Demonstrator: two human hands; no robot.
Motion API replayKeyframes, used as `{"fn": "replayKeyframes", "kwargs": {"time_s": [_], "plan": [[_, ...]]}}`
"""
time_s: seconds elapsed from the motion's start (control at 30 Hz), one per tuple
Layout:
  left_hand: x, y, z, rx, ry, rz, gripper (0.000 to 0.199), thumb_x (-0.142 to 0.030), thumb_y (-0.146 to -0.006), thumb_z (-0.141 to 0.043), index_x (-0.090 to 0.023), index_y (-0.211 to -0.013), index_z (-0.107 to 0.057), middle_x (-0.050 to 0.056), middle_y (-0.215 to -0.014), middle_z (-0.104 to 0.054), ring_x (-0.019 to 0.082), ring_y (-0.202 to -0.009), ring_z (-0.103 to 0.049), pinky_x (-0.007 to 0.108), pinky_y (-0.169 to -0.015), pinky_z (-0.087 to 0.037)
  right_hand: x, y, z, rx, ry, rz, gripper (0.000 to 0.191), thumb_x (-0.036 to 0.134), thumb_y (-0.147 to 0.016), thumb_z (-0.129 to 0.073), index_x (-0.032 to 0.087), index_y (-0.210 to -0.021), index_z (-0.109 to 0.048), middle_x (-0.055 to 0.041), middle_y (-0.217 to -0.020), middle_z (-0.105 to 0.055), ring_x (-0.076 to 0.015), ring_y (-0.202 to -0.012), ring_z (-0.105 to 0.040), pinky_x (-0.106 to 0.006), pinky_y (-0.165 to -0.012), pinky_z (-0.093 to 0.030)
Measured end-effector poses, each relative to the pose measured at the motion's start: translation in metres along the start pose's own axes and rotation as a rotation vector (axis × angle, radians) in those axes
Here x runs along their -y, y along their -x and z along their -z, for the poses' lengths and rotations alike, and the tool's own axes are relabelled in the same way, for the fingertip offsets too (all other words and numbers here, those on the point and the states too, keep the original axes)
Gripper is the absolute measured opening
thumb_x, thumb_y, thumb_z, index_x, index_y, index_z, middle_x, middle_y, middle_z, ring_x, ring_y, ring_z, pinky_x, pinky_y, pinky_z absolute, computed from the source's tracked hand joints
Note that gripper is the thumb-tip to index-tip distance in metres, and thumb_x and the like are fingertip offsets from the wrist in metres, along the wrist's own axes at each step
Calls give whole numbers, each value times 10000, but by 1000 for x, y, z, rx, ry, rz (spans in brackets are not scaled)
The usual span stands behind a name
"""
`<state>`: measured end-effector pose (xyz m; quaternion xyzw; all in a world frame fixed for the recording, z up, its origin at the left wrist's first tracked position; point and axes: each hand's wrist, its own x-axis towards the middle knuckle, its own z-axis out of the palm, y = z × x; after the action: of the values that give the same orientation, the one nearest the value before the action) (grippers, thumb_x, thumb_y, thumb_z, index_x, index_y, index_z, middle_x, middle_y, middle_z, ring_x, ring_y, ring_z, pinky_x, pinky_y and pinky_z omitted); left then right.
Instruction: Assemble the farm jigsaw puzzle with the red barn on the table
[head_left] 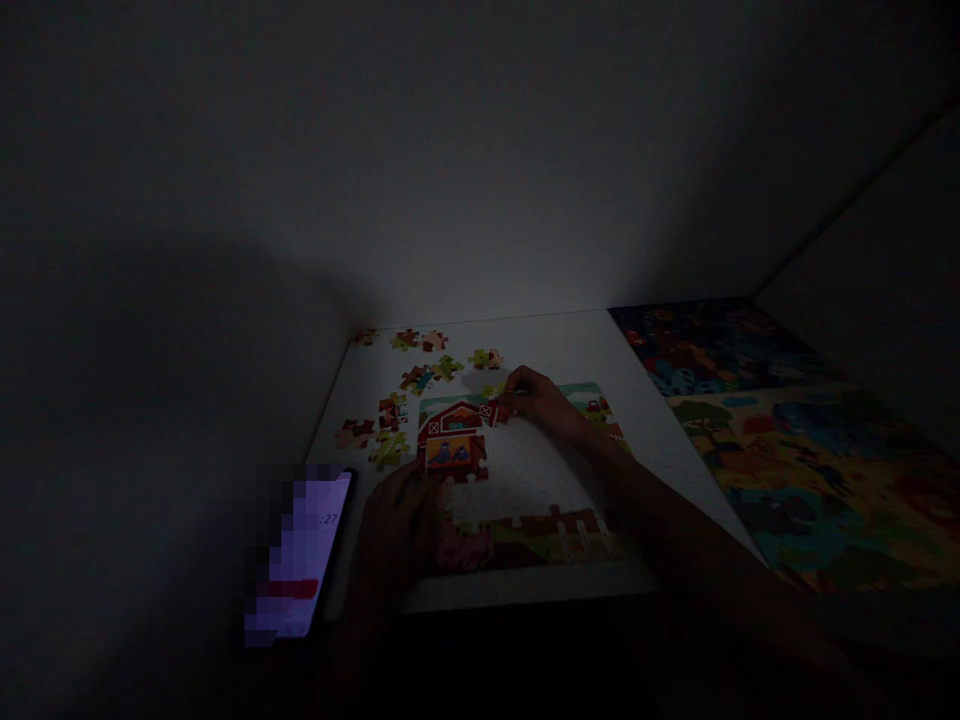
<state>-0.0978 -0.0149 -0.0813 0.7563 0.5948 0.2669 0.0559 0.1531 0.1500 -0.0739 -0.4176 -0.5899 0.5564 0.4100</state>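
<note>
A partly assembled jigsaw puzzle [517, 550] of a farm lies on the white tabletop, with a red barn [450, 418] at its upper left and a bare middle. My right hand [538, 400] is at the puzzle's top, thumb and fingers pinched on a small reddish puzzle piece [504, 408] beside the barn roof. My left hand [397, 508] rests on the puzzle's left edge below the barn, fingers stretched out and holding nothing that I can see. Dim light blurs the detail of its fingertips.
Loose puzzle pieces [390, 448] are scattered left of and behind the puzzle. A lit phone [322, 560] lies at the left edge. Two finished animal pictures, one dark [720, 340] and one yellow [810, 470], cover the right side. Walls stand behind and beside the table.
</note>
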Motion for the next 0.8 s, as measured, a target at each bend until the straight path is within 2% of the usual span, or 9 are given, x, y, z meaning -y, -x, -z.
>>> {"fn": "replayKeyframes", "kwargs": {"time_s": [0.1, 0.23, 0.43, 0.67, 0.8], "plan": [[-1, 0, 0, -13, 6, -5, 315, -336, -984, -442, -263, -1195, -665, 86, -1306, -584, 250, -1203, -545, 474, -1007, -486, 0, 0, 2, 24, -9, 2, 282, 327, -710, -723, 211, -793, -480, 33, -673, -564, -127, -616, -541, -283, -600, -436], [-2, 1, 0, -11, 2, 2, 322, -333, -986, -435, -276, -1206, -663, 82, -1304, -585, 255, -1209, -541, 485, -1014, -482, 4, 1, 7, 72, -5, 52, 303, 287, -674, -753, 214, -824, -500, 36, -740, -558, -122, -668, -540, -273, -625, -447], [-2, 0, 0, 0, 8, 5, 307, -319, -977, -456, -278, -1193, -670, 74, -1315, -585, 251, -1207, -547, 477, -1020, -484, 9, 3, 17, 162, 83, 27, 380, 225, -700, -699, 204, -1068, -606, 28, -766, -584, -130, -680, -563, -279, -652, -449], [-1, 1, -1, -1, 7, 8, 306, -329, -980, -457, -277, -1194, -669, 78, -1315, -587, 255, -1213, -542, 490, -1020, -483, 13, 3, 22, 141, 133, 18, 245, 251, -697, -715, 191, -917, -625, 9, -728, -622, -141, -668, -592, -274, -625, -462], [-3, 1, -1, -6, 18, 34, 301, -340, -977, -464, -276, -1188, -669, 72, -1311, -587, 247, -1212, -539, 480, -1022, -481, 21, 4, 27, 94, 65, -10, 271, 272, -682, -749, 201, -882, -580, -4, -774, -651, -149, -685, -622, -275, -622, -497]]}}
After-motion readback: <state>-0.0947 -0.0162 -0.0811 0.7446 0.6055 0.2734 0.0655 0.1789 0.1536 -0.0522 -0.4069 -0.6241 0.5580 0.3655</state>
